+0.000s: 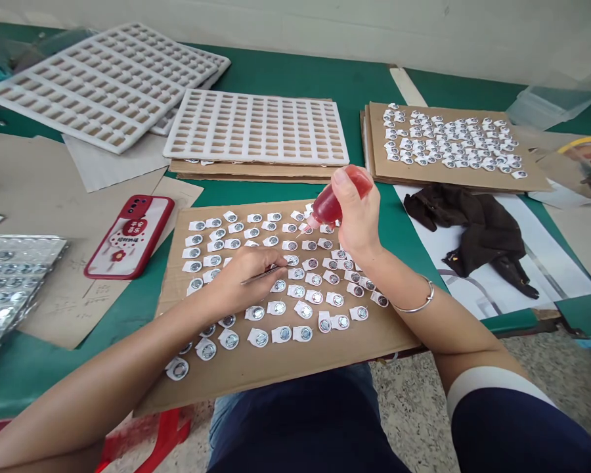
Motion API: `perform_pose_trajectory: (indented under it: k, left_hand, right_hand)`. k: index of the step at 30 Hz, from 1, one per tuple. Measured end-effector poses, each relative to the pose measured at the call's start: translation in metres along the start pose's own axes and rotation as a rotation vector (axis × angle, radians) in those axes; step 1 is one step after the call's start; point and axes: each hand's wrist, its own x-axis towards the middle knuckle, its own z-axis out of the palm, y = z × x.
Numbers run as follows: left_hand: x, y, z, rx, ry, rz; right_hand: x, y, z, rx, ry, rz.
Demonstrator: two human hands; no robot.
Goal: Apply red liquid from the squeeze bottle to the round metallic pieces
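Observation:
My left hand (251,276) is closed around thin metal tweezers (263,274), whose tip is at a small round silver piece on a white tab (291,260). In my right hand (358,213) is a red squeeze bottle (328,205), tilted so that its thin nozzle points down and left over the pieces. Beneath both hands lies a cardboard sheet (217,378) that bears many such pieces in loose rows. Some pieces are hidden behind my hands and forearms.
White slotted trays (256,157) (103,92) lie at the back. A second cardboard sheet (536,177) with similar pieces is at the back right, above dark cloth (490,230). A red-cased phone (129,236) and a clear blister sheet (14,276) are at the left.

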Motion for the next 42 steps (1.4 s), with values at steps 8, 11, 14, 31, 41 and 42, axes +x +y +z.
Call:
perform_pose_trajectory:
  k: [8, 11, 14, 31, 41, 42]
  left_hand:
    - [0.000, 0.005, 0.002, 0.051, -0.037, 0.149]
    - [-0.004, 0.007, 0.005, 0.130, -0.061, 0.211]
    - [-0.008, 0.010, 0.008, 0.252, -0.081, 0.276]
    - [-0.013, 0.019, 0.020, 0.703, -0.055, 0.489]
    - [-0.012, 0.018, 0.019, 0.709, -0.056, 0.490]
    - [-0.012, 0.018, 0.019, 0.705, -0.056, 0.488]
  right_hand:
    - [-0.008, -0.016, 0.013, -0.004, -0.177, 0.023]
    - [-0.014, -0.008, 0.016, -0.008, -0.197, 0.034]
    - [-0.017, 0.001, 0.017, -0.085, -0.175, 0.004]
    - [-0.022, 0.018, 0.020, -0.214, -0.237, -0.104]
    - [-0.022, 0.019, 0.020, -0.223, -0.260, -0.077]
    - [-0.022, 0.019, 0.020, -0.226, -0.258, -0.080]
